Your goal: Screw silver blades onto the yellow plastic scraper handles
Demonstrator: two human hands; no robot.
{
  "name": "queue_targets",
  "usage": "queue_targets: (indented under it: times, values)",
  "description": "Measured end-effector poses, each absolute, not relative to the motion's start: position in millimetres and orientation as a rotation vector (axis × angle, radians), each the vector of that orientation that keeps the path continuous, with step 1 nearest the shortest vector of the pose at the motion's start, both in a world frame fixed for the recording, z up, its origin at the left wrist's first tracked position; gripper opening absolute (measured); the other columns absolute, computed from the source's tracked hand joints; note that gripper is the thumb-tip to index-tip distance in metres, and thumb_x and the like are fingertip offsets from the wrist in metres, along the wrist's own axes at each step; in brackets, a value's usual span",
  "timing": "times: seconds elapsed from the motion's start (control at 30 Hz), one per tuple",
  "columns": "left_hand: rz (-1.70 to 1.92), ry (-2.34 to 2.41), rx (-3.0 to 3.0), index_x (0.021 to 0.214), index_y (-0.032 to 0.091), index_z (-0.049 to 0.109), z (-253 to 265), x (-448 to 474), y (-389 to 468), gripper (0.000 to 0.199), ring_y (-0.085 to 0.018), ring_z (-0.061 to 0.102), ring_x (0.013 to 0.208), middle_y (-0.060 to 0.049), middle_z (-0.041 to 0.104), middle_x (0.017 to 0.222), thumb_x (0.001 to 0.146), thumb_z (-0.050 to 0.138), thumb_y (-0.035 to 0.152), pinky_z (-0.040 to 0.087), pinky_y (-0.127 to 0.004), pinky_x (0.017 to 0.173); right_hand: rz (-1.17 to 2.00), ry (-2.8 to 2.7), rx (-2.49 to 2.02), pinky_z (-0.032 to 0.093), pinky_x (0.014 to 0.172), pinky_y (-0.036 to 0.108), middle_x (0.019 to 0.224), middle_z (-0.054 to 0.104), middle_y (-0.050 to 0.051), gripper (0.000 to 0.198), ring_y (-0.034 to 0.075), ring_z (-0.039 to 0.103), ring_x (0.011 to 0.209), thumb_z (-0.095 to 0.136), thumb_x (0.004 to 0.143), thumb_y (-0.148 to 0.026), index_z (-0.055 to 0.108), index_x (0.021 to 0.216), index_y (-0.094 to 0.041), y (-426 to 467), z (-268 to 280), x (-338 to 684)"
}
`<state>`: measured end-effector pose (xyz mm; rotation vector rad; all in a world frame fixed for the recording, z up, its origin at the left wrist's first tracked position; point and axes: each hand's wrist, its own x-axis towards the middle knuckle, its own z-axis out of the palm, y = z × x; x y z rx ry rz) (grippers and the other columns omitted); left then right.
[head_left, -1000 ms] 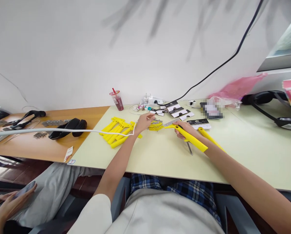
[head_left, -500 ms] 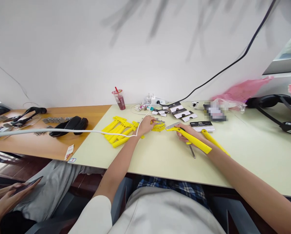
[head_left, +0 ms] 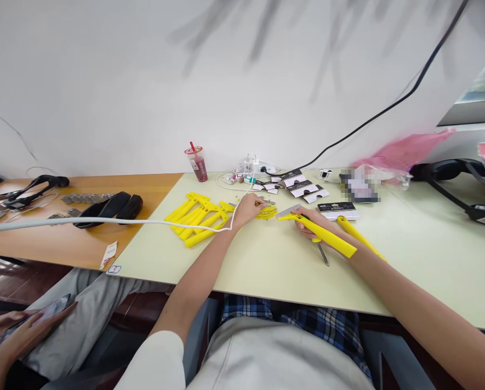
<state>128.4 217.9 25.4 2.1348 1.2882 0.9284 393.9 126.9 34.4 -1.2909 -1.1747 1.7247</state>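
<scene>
My right hand (head_left: 306, 223) is wrapped round a yellow-handled scraper (head_left: 334, 239) whose flat metal blade points left. A screwdriver (head_left: 322, 253) is tucked in the same hand, its shaft sticking out below. Over a small pile of yellow plastic pieces (head_left: 268, 213), the fingers of my left hand (head_left: 247, 209) are pinched together; what they hold, if anything, is too small to name. Several yellow scraper handles (head_left: 194, 220) lie to the left of that hand. Another yellow handle (head_left: 356, 236) lies partly behind my right forearm.
Black-and-white cards (head_left: 301, 187) lie near a power strip (head_left: 259, 166). A drink cup (head_left: 197, 163) stands at the back. A white cable (head_left: 145, 220) crosses over my left wrist. Headsets (head_left: 457, 189) lie at right. A seated person's hands (head_left: 31, 325) hold a phone at left.
The view has shifted slightly. My left hand has moved a little to the right over the yellow pieces; my right hand keeps the scraper and screwdriver almost in place.
</scene>
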Motion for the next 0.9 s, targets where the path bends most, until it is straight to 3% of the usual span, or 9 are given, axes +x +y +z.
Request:
queue_targets:
  times: [0.2, 0.37, 0.53, 0.77, 0.9]
  values:
    - [0.903, 1.269, 2.147, 0.087, 0.022, 0.093, 24, 126, 224, 0.013, -0.028, 0.07, 0.091, -0.011, 0.084, 0.096, 0.094, 0.086, 0.031, 0.054, -0.041, 0.099, 1.678, -1.229, -1.302, 0.024, 0.036, 0.026, 0.056, 0.052, -0.001, 0.046, 0.009, 0.036, 0.04, 0.076, 0.096, -0.06, 0.056, 0.074, -0.025, 121, 39, 394]
    - [1.0, 1.327, 2.106, 0.083, 0.022, 0.084, 18, 124, 227, 0.012, -0.031, 0.07, 0.107, -0.012, 0.081, 0.103, 0.095, 0.081, 0.021, 0.049, -0.046, 0.116, 1.705, -1.2, -1.316, 0.018, 0.033, 0.027, 0.051, 0.047, -0.002, 0.045, 0.011, 0.035, 0.038, 0.077, 0.096, -0.06, 0.055, 0.074, -0.026, 122, 41, 392]
    - [1.03, 1.346, 2.115, 0.082, 0.023, 0.079, 13, 126, 226, 0.016, -0.031, 0.068, 0.115, -0.012, 0.079, 0.107, 0.096, 0.077, 0.014, 0.042, -0.051, 0.125, 1.72, -1.205, -1.269, 0.021, 0.032, 0.027, 0.056, 0.053, -0.001, 0.048, 0.01, 0.036, 0.037, 0.082, 0.091, -0.06, 0.053, 0.073, -0.026, 127, 37, 392]
    - [0.953, 1.424, 2.148, 0.097, 0.022, 0.091, 14, 123, 228, 0.012, -0.031, 0.072, 0.112, -0.012, 0.083, 0.113, 0.097, 0.079, 0.02, 0.052, -0.045, 0.113, 1.722, -1.209, -1.304, 0.025, 0.032, 0.027, 0.061, 0.058, -0.001, 0.044, 0.01, 0.039, 0.035, 0.075, 0.095, -0.059, 0.057, 0.077, -0.024, 132, 31, 395]
    - [0.894, 1.487, 2.172, 0.101, 0.021, 0.092, 15, 123, 229, 0.015, -0.029, 0.075, 0.109, -0.011, 0.086, 0.115, 0.098, 0.077, 0.02, 0.057, -0.041, 0.105, 1.713, -1.233, -1.37, 0.024, 0.032, 0.027, 0.052, 0.05, -0.002, 0.047, 0.011, 0.04, 0.035, 0.07, 0.099, -0.06, 0.052, 0.072, -0.025, 128, 36, 393]
